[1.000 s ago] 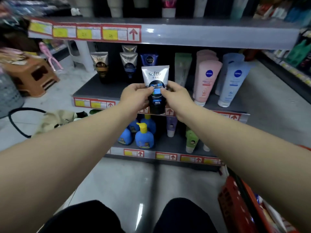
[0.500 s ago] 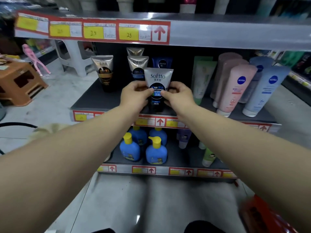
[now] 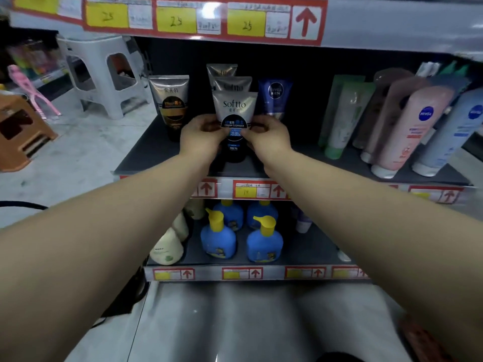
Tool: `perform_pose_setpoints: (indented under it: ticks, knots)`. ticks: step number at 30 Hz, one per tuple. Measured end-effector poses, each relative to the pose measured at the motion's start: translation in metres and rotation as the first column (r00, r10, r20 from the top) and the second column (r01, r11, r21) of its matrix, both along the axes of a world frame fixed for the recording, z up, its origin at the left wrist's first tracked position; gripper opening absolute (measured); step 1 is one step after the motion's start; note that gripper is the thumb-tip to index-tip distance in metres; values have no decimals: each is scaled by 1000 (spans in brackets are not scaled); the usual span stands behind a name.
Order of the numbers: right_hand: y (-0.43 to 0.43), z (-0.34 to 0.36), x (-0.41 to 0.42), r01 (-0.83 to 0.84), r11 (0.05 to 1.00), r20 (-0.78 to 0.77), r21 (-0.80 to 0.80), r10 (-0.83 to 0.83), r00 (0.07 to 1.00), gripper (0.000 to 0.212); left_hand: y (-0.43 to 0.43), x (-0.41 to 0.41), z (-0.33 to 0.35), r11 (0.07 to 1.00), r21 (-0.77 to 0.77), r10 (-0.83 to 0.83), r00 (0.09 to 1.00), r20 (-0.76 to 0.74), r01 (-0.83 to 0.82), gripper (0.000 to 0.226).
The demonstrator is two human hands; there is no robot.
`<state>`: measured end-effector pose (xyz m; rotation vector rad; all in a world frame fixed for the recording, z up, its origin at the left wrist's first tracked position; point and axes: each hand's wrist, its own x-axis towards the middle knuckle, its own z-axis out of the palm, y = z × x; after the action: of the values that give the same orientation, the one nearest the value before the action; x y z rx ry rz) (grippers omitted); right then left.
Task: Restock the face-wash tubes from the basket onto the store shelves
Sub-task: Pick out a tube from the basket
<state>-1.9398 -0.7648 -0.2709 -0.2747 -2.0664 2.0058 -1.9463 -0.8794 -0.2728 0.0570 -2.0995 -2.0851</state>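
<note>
Hands meet on one Softto tube: my left hand and right hand pinch its sides, standing it cap-down on the middle shelf, fronting two matching tubes. Placement looks nearly finished. Basket is out of view, so remaining stock is unknown.

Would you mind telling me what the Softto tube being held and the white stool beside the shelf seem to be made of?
Softto tube: apparently soft plastic laminate with a silvery metallic sheen on top and a dark lower body; its flat crimped top edge suggests a squeezable tube.
White stool: most likely moulded plastic, matte, judging by its one-piece shape with rounded cut-outs.
</note>
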Motion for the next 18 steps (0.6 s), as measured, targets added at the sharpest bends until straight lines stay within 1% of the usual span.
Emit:
perform_pose_setpoints:
  ticks: [3,5,9,14,16,18]
  knots:
    - [-3,-1,-8,12,1000,-9,2,-12,1000,37,0,-7,-2,999,-50,-9,1000,-24,8,40]
    - [-3,-2,-13,19,1000,-9,-6,-19,1000,39,0,-12,-3,998,-55,-5,1000,-30,4,43]
    - [-3,-3,-21,23,1000,-18,-13,-23,1000,40,-1,-21,-7,999,-40,13,1000,-23,-14,45]
    - [-3,-6,-23,32,999,-2,19,-32,999,41,-1,-21,-9,998,-53,36,999,-32,-38,44]
    - [-2,-8,-19,18,999,11,47,-19,1000,42,1,-17,-8,995,-96,19,999,-47,-24,48]
    - [-1,-10,-13,-1,995,15,98,-1,1000,46,3,-11,-7,983,-180,12,998,-68,-24,51]
